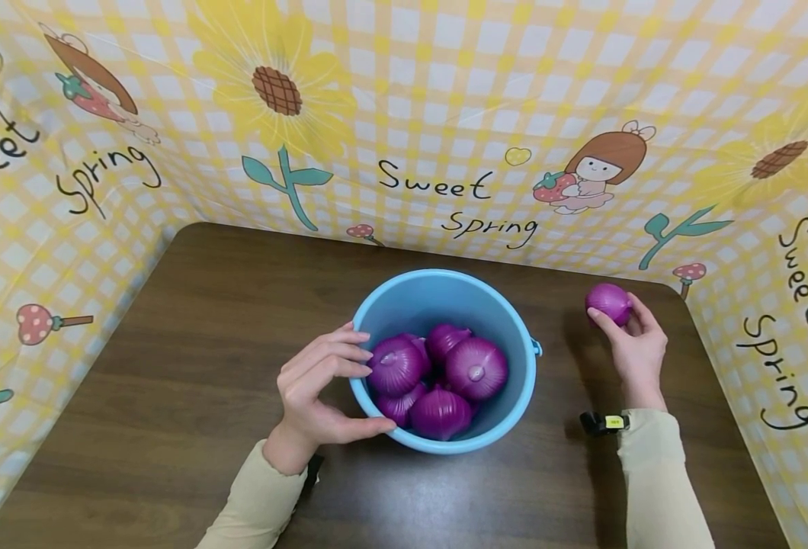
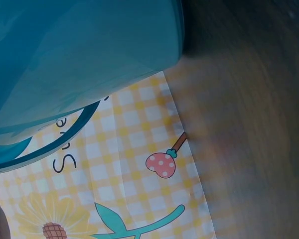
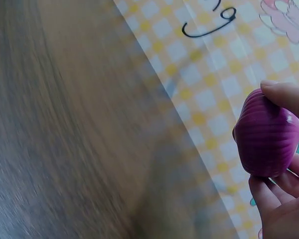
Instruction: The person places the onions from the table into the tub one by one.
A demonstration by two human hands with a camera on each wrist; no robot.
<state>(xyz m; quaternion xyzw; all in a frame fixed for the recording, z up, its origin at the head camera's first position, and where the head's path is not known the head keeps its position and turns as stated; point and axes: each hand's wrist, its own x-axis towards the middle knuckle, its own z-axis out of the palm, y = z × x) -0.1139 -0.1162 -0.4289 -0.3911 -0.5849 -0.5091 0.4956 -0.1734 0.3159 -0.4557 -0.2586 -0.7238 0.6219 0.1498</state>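
Observation:
A light blue bucket [image 1: 438, 284] stands on the brown table with several purple-red onions [image 1: 476, 367] inside it. My left hand [image 1: 318, 393] holds the bucket's left side, fingertips over the rim and thumb along its near edge. In the left wrist view, the bucket's wall [image 2: 89, 59] and handle [image 2: 65, 137] fill the upper left, with most of that hand hidden. To the right of the bucket, my right hand [image 1: 639, 347] grips a single onion [image 1: 606, 302] between thumb and fingers. The right wrist view shows this onion [image 3: 266, 134] held above the table.
The wooden table [image 1: 191, 366] extends on both sides of the bucket. A yellow checked cloth [image 1: 431, 91] with sunflowers and lettering rises as a wall behind the table and along its left and right sides.

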